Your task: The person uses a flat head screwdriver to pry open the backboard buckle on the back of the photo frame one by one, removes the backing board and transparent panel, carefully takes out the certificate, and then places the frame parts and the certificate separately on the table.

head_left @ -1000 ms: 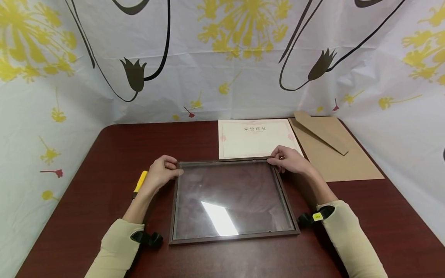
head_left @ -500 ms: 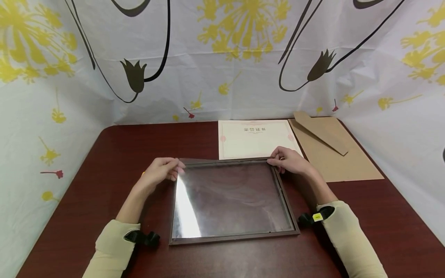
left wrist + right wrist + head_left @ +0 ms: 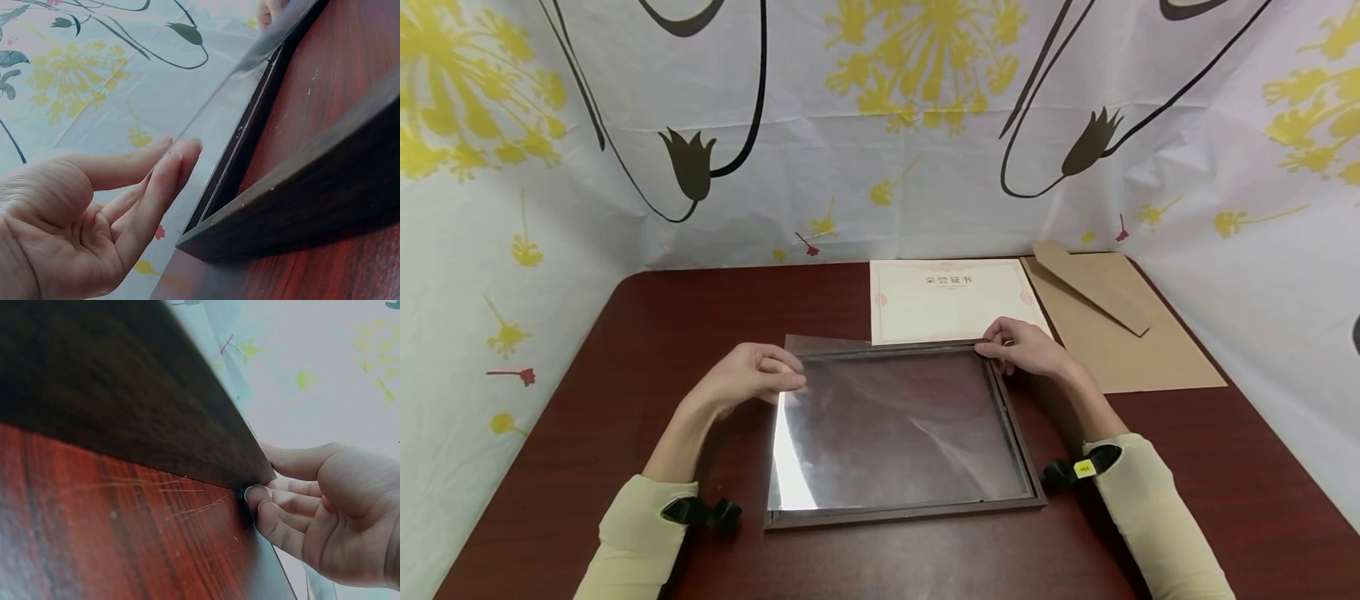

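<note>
A dark brown picture frame lies flat on the table. Over it is a clear, thin sheet, its left side raised and its far left corner sticking out past the frame. My left hand pinches that sheet near the far left corner; in the left wrist view the sheet appears edge-on between thumb and fingers, apart from the frame. My right hand grips the frame's far right corner, the thumb above and the fingers curled against the outer side.
A cream certificate with Chinese characters lies behind the frame, its near edge close to it. To its right is a brown paper envelope with its flap raised. A patterned white cloth stands along the back and sides of the dark red table.
My left hand has taken the clear sheet's far left corner and lifted it off the frame. The light reflection has slid left. The yellow-handled tool has gone out of sight. My right hand stays put.
</note>
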Demonstrator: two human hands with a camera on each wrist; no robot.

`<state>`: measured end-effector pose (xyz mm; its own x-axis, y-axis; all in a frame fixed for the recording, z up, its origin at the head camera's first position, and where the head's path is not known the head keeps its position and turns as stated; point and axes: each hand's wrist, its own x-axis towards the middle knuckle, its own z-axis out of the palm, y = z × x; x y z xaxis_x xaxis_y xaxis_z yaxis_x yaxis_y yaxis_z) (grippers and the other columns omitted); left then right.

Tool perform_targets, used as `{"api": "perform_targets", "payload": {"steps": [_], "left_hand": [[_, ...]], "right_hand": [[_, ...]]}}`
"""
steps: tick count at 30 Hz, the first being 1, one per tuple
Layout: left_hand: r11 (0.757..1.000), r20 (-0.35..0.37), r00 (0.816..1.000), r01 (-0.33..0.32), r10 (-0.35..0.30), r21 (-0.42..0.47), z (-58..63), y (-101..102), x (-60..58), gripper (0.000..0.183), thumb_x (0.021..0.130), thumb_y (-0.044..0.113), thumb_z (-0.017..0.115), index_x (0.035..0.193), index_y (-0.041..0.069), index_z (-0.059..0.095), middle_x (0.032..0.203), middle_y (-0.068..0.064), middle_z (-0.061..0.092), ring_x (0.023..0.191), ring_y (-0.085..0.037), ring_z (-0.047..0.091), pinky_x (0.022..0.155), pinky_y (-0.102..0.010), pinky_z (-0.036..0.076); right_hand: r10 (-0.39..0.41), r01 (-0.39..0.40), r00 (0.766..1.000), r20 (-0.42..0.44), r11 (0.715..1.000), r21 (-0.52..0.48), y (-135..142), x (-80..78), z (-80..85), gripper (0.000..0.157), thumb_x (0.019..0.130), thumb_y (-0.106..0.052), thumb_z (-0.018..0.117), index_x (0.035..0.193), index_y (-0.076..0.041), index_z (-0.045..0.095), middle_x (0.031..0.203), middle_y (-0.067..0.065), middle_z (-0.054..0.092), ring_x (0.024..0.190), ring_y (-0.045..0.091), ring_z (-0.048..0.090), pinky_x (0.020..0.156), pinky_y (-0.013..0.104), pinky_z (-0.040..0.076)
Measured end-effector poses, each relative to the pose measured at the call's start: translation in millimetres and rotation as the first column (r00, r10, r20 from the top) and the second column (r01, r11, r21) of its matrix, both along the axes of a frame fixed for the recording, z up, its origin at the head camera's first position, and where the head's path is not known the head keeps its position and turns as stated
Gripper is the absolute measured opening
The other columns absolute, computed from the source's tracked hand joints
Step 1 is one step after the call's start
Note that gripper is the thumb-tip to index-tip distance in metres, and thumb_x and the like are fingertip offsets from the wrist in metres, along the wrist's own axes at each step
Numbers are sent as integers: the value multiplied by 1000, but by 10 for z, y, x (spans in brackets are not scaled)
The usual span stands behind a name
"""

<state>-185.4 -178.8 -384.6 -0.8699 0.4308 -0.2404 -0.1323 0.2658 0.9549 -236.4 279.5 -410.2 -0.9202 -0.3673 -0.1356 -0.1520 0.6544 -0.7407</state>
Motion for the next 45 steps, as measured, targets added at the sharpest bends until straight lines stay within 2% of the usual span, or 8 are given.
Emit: {"api": "perform_targets", "payload": {"steps": [3, 6, 16, 22, 28, 36, 39, 45], "left_hand": [[998, -46, 999, -10, 7, -55, 4, 1, 2, 26, 92, 12, 75, 108, -6, 66, 96, -14, 74, 88, -22, 70, 71, -35, 58], [998, -67, 998, -6, 1, -70, 2, -5, 4, 21, 95, 13, 72, 104, -4, 64, 94, -11, 73, 82, -19, 65, 67, -34, 56], [998, -56, 997, -50, 53, 49, 1, -81, -22, 14, 103, 2, 56, 108, -9, 49, 84, -21, 70, 62, -19, 68, 59, -30, 58], [996, -119, 990, -68, 74, 59, 27, -151, -25, 17, 104, 4, 55, 110, -10, 48, 87, -29, 68, 60, -21, 68, 57, -31, 57], [994, -199, 974, -97, 105, 51, 76, -222, -17, 21, 105, 9, 56, 111, -10, 48, 86, -23, 70, 61, -24, 68, 58, -34, 58], [964, -287, 920, -251, 266, 91, 143, -331, -8, 26, 106, 16, 53, 113, -9, 49, 87, -21, 71, 62, -22, 68, 60, -32, 58], [939, -313, 886, -318, 343, 130, 182, -351, -23, 28, 106, 17, 53, 113, -10, 50, 83, -16, 72, 59, -22, 67, 58, -29, 57], [884, -389, 795, -440, 465, 157, 261, -353, -95, 21, 106, 15, 53, 109, -6, 52, 75, -6, 71, 54, -21, 64, 54, -25, 53]], "right_hand": [[4, -4, 1000, 3, 1000, -4, 0, 0, -3, 32, 99, -32, 67, 110, -4, 57, 78, 9, 64, 66, 26, 63, 65, 38, 53], [7, -7, 1000, 4, 1000, -9, 3, -4, -9, 32, 100, -32, 67, 110, -3, 57, 78, 9, 64, 67, 26, 63, 65, 37, 54], [11, -11, 1000, 2, 1000, -29, 20, -10, -25, 33, 99, -31, 67, 110, -2, 57, 78, 10, 65, 66, 26, 63, 64, 36, 54], [9, -9, 1000, 3, 999, -50, 28, -12, -25, 32, 100, -27, 67, 110, 0, 57, 78, 11, 65, 66, 26, 62, 63, 37, 54], [11, -10, 1000, 15, 999, -50, -39, 61, 94, 27, 101, -19, 65, 111, 5, 56, 79, 14, 65, 68, 31, 62, 64, 41, 55], [19, -19, 1000, 13, 999, -51, 15, -25, -28, 32, 100, -30, 67, 111, -1, 58, 84, 10, 65, 68, 27, 63, 64, 38, 54], [24, -24, 1000, 8, 999, -49, 20, -19, -20, 33, 100, -30, 67, 111, 0, 57, 84, 10, 65, 68, 27, 63, 64, 38, 54], [18, -17, 1000, 10, 998, -57, 26, 1, -1, 34, 99, -28, 68, 111, 2, 57, 84, 12, 65, 68, 27, 62, 64, 38, 54]]}}
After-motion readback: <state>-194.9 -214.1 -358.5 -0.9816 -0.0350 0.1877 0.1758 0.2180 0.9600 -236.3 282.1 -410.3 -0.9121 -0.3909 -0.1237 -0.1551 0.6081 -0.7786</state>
